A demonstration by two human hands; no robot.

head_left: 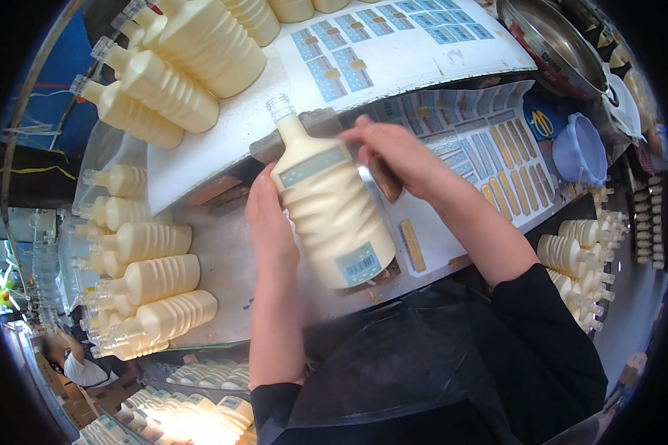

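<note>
At frame centre, the left hand (269, 222) is gripping the cream ribbed bottle (332, 211) while the right hand (395, 152) is pressing its shoulder; it looks full, heavy, slippery, best held around the ribs.

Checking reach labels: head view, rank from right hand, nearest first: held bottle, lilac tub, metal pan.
1. Held bottle: touching the right hand, at its left.
2. Lilac tub: to the right, on the sticker sheets.
3. Metal pan: upper right, beyond the tub.
</note>
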